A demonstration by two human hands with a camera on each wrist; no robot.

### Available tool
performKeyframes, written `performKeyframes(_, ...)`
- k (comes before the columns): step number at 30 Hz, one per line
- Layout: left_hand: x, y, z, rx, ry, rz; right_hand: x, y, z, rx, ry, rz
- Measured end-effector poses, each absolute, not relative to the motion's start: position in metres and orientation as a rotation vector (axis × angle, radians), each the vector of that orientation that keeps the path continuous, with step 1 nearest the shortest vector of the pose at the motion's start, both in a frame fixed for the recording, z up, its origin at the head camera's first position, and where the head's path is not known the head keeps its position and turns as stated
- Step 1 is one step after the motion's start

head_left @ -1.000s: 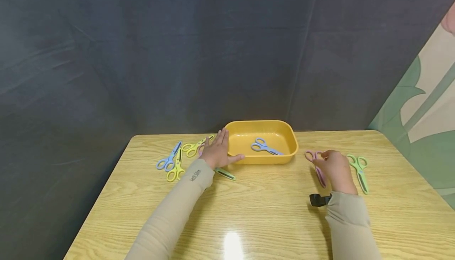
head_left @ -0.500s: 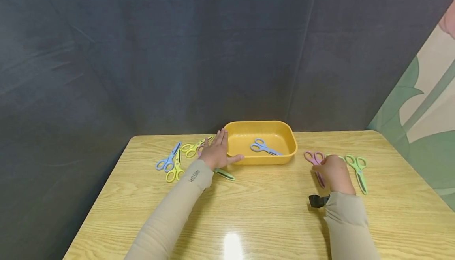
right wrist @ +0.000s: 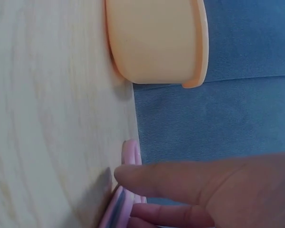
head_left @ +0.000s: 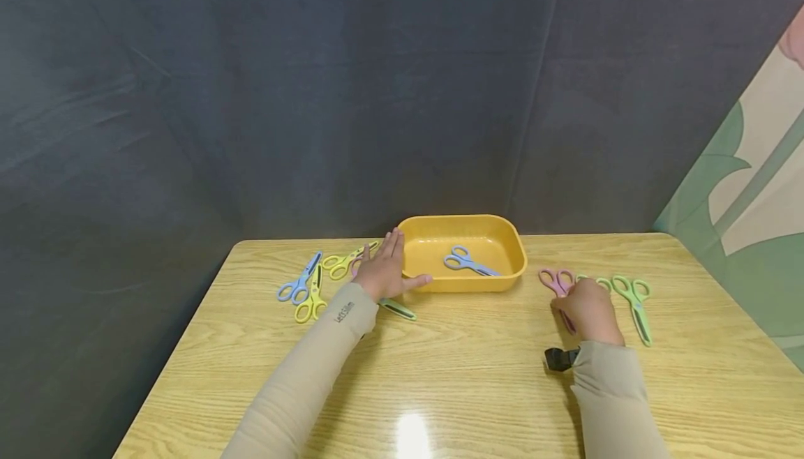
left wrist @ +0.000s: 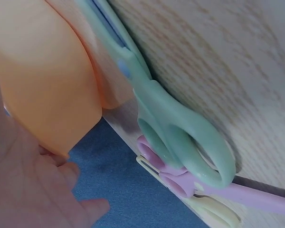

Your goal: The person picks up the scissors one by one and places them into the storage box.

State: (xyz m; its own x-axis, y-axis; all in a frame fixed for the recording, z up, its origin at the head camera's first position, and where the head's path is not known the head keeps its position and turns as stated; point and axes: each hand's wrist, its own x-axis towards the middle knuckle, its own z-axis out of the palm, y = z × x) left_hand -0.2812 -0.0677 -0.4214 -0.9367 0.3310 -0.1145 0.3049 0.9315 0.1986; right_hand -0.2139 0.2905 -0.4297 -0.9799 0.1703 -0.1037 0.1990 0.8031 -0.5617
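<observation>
My left hand [head_left: 382, 272] lies with fingers extended against the left end of the yellow plastic tray [head_left: 465, 284], thumb along its front. Blue scissors [head_left: 461, 259] rest inside the tray. Partly hidden under the left hand and wrist are green scissors [left wrist: 190, 128], which cross pink-handled ones [left wrist: 171, 175] in the left wrist view. To the right of the tray, my right hand [head_left: 589, 309] pinches pink scissors [right wrist: 128, 194] near the middle, thumb on one side and fingers on the other. Their loops point toward the back and they lie close on the table.
Left of the tray lie blue scissors [head_left: 300, 281] and yellow scissors [head_left: 310, 298], with another yellow pair [head_left: 342, 261] behind. Green scissors [head_left: 636, 305] lie right of my right hand; green loops [head_left: 603, 282] peek from behind it. A dark curtain [head_left: 377, 96] hangs at the table's back edge.
My right hand has lowered and shifted slightly, its thumb coming onto the pink scissors; green loops behind it have come into view. The left hand and tray have stayed put.
</observation>
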Motion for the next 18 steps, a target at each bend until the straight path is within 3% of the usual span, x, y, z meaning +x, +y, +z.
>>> performKeyframes(18,-0.2790,-0.0677,-0.4196,0.487,2.936,0.274,-0.2152,0.2919,-0.4310,0.284,2.974,-0.868)
